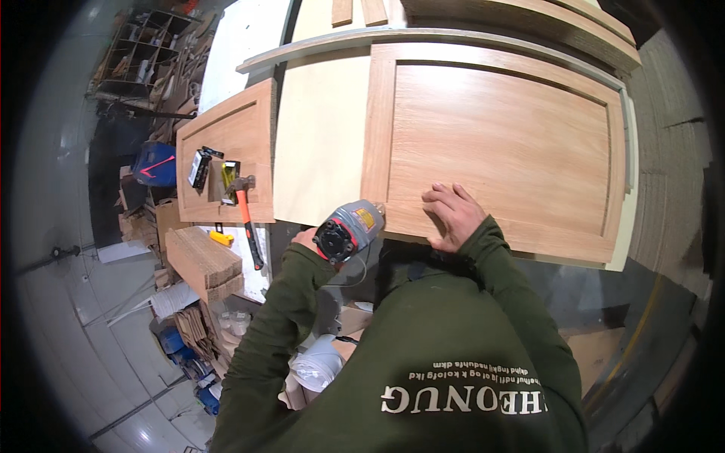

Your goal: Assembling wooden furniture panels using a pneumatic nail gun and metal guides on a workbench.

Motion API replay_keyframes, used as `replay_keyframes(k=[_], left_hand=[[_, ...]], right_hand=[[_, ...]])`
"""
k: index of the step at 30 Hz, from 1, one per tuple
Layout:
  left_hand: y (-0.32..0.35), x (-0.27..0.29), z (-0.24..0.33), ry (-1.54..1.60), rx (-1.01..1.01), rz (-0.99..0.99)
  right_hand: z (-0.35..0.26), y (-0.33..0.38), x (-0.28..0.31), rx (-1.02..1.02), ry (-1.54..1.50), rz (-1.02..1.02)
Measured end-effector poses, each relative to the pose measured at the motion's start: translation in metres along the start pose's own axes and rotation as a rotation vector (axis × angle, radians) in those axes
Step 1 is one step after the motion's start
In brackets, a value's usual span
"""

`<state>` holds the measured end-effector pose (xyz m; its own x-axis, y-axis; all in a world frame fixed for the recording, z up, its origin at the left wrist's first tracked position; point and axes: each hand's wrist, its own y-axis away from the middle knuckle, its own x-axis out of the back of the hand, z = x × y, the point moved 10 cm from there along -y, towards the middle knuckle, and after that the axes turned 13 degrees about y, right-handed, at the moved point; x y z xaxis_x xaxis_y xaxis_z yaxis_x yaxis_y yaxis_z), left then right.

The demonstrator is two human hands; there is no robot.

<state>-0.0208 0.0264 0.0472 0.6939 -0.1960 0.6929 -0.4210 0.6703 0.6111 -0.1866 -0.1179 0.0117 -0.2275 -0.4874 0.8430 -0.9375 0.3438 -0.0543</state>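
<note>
My left hand [306, 240] is wrapped round a grey, red and black nail gun [349, 229], and most of its fingers are hidden behind the tool. The gun's nose meets the near left corner of a framed wooden cabinet door [498, 143]; whether it presses on the wood I cannot tell. Flat on the door's near rail, fingers spread, rests my right hand [455, 215], holding nothing. A pale board [317, 143] lies under the door and shows to its left. A long wood strip [325, 47] runs along the far side.
To the left, a smaller framed door [260, 113] carries small boxes [199, 167] and a hammer [246, 219] with an orange and black handle. A yellow tool [221, 238] lies nearer, by stacked boards [200, 260]. Thick boards [521, 30] are piled at the back right.
</note>
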Motion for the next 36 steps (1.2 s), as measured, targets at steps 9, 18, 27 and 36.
replay_keyframes(k=[9,18,27,36], left_hand=[[0.015,-0.020,-0.065,-0.130,-0.414,0.204],[0.009,-0.011,-0.052,-0.007,-0.301,0.180],[-0.015,-0.013,-0.086,-0.168,-0.400,0.239],[0.010,-0.033,-0.085,0.063,-0.178,0.124]], right_hand=[[-0.003,-0.004,-0.002,0.035,0.014,0.016],[0.000,0.003,-0.003,0.009,0.014,-0.007],[-0.001,-0.003,0.000,0.019,0.004,0.035],[0.000,0.000,-0.003,0.025,0.006,0.024]])
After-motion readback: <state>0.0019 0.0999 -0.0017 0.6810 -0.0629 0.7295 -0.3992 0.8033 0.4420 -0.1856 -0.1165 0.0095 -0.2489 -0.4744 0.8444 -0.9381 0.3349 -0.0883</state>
